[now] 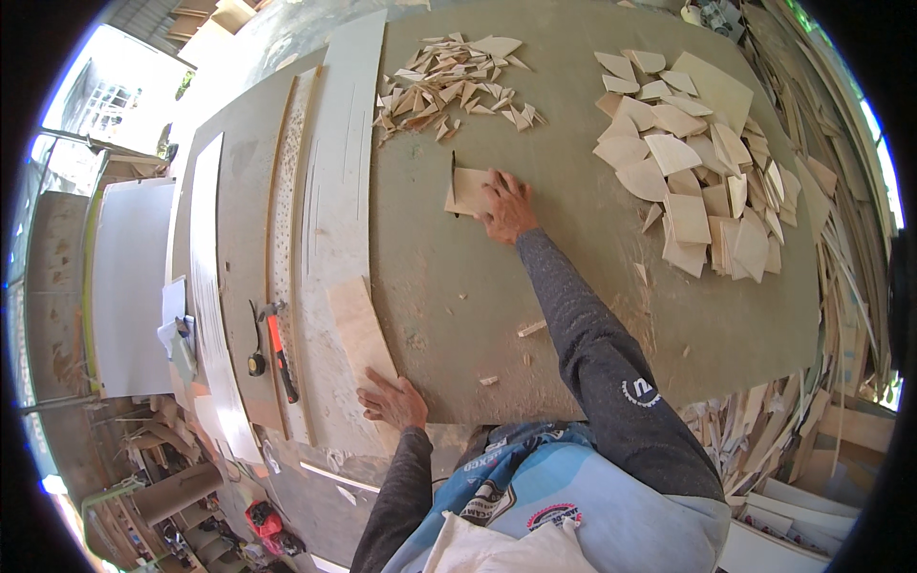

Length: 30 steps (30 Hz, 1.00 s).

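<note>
While the left hand (394,403) splays on a strip (355,320) (long axis forward), the right hand (508,207) holds plywood (466,194).

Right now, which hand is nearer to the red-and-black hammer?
Left. The left hand rests on a plywood strip, just right of the hammer; the right hand is farther right and farther forward.

Dark grey sleeves (396,497) reach the bare left hand (394,401) and right hand (508,204); a round white emblem (640,392) marks the right sleeve (585,320). The pale blue shirt (659,516) has a deeper blue patterned section (511,458) and a red-edged badge (554,517), with white cloth (501,549) in front.
</note>
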Available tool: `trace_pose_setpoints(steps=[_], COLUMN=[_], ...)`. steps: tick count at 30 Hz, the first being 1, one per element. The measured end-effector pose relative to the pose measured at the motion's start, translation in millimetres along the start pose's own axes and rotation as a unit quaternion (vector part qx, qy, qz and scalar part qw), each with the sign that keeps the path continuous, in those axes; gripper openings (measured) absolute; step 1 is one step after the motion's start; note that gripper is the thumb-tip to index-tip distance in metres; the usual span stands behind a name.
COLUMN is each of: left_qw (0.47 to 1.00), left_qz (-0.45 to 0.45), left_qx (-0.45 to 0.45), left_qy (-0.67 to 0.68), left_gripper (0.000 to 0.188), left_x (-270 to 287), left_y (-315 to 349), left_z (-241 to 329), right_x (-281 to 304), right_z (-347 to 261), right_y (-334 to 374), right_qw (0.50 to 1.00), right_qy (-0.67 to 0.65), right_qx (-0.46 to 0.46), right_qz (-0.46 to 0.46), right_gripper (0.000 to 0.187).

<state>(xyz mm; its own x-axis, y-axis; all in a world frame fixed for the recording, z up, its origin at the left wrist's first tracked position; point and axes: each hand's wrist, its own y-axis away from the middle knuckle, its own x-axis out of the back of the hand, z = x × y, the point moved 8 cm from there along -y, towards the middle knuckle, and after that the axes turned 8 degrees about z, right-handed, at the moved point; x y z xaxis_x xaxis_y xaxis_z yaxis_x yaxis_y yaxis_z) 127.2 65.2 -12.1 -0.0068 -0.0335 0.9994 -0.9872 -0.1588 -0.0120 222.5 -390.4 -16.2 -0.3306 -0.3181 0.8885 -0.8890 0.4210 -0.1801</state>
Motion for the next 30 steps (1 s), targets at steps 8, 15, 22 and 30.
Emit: trace_pose_setpoints(steps=[8,15,22,30], left_qw=[1.0,1.0,0.999,0.999], left_qz=[0.002,0.016,0.035,0.023], left_qx=[0.014,-0.007,-0.021,-0.013], left_qy=[0.017,0.01,0.014,0.019], left_gripper=[0.082,0.082,0.082,0.082], left_x=[-4.3,-3.0,-8.0,-7.5], left_y=[0.0,0.0,0.1,1.1], left_z=[-2.5,-0.3,-3.6,-5.3], right_x=[-2.4,1.1,-1.4,-1.6], right_z=[3.0,11.9,18.5,2.2], right_y=[-7.4,-36.0,-22.1,29.5], right_qw=[1.0,0.998,0.999,0.999], right_qy=[0.007,0.017,-0.031,-0.049], right_qx=[-0.015,-0.064,0.001,0.002], right_qz=[-0.013,-0.011,-0.015,-0.024], right_gripper=[0.063,0.065,0.064,0.067])
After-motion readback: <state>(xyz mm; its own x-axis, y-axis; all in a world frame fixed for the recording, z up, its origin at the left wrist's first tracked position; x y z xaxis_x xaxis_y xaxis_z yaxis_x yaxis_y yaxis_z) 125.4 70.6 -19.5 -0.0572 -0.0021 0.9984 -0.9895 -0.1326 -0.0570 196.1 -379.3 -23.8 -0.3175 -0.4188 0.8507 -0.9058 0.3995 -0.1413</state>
